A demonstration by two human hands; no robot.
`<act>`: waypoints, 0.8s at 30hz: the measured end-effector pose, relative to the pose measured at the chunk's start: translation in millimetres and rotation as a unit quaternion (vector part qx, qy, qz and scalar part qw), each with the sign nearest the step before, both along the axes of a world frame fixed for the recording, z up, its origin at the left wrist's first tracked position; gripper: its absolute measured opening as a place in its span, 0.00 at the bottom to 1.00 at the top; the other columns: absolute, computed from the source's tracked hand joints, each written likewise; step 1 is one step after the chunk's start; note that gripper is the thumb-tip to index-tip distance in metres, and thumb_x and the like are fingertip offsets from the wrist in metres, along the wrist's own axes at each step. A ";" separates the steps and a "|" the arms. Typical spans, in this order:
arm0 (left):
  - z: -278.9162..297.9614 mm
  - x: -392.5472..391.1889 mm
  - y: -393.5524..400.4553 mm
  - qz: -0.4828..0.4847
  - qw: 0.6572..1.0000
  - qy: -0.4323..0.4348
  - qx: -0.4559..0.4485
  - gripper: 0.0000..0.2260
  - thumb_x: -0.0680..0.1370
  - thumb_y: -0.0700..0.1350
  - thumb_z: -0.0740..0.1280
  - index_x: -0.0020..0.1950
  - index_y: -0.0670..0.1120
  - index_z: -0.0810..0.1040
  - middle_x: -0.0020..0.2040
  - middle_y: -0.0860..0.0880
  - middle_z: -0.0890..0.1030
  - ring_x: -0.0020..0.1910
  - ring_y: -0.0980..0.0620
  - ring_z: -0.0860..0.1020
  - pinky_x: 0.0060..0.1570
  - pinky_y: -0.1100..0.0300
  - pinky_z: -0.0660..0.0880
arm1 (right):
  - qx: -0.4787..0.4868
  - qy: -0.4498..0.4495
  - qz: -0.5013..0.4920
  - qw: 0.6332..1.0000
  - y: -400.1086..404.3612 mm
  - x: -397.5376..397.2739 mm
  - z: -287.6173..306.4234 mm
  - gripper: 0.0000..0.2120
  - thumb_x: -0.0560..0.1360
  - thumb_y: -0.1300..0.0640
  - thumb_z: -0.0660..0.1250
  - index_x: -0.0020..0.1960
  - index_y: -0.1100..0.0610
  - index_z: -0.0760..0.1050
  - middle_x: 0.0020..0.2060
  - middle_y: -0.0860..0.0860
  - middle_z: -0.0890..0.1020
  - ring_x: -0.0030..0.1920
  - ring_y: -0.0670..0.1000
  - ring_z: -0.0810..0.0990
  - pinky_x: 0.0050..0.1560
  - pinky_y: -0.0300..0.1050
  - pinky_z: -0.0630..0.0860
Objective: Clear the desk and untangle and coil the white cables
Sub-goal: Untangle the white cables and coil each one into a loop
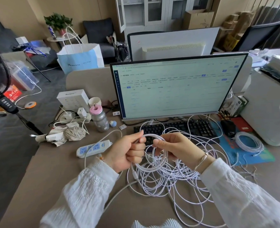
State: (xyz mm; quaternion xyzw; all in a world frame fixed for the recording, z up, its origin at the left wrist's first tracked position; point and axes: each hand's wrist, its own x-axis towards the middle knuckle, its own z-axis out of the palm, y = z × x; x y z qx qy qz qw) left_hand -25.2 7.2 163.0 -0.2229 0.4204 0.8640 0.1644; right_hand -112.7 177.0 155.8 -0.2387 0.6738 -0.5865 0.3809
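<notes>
Your left hand [127, 152] curls tightly around one side of a small loop of white cable [154, 162], held above the desk [53, 178]. Your right hand [177, 147] pinches the loop's top between thumb and fingers. Beneath, more tangled cable sprawls across the desk and onto the keyboard [177, 129]. Left sits a power strip [93, 148]; right, a finished coil [249, 142] lies on a blue mat [259, 157].
</notes>
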 end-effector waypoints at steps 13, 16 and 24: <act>-4.9 5.8 -29.0 0.078 0.997 0.003 0.005 0.15 0.76 0.50 0.61 0.32 0.47 0.66 0.22 0.55 0.57 0.16 0.60 0.56 0.18 0.66 0.50 | 0.028 -0.004 0.057 0.998 16.8 -12.0 -42.4 0.11 0.75 0.54 0.68 0.48 0.63 0.79 0.39 0.56 0.84 0.26 0.47 0.70 0.26 0.35 0.67; -4.7 8.8 -47.7 0.126 0.992 0.011 -0.002 0.16 0.79 0.49 0.59 0.33 0.47 0.65 0.21 0.55 0.57 0.16 0.60 0.53 0.17 0.66 0.50 | 0.093 0.064 0.052 0.992 31.4 -16.9 -58.6 0.09 0.78 0.54 0.66 0.47 0.58 0.80 0.36 0.51 0.83 0.34 0.48 0.76 0.40 0.39 0.75; 18.4 8.7 -70.6 0.186 0.979 0.084 -0.010 0.17 0.78 0.49 0.59 0.29 0.48 0.68 0.21 0.55 0.57 0.24 0.57 0.46 0.18 0.66 0.49 | 0.201 0.177 0.124 0.956 32.9 -23.4 -106.2 0.04 0.78 0.54 0.66 0.46 0.47 0.78 0.44 0.46 0.85 0.47 0.42 0.83 0.57 0.43 0.78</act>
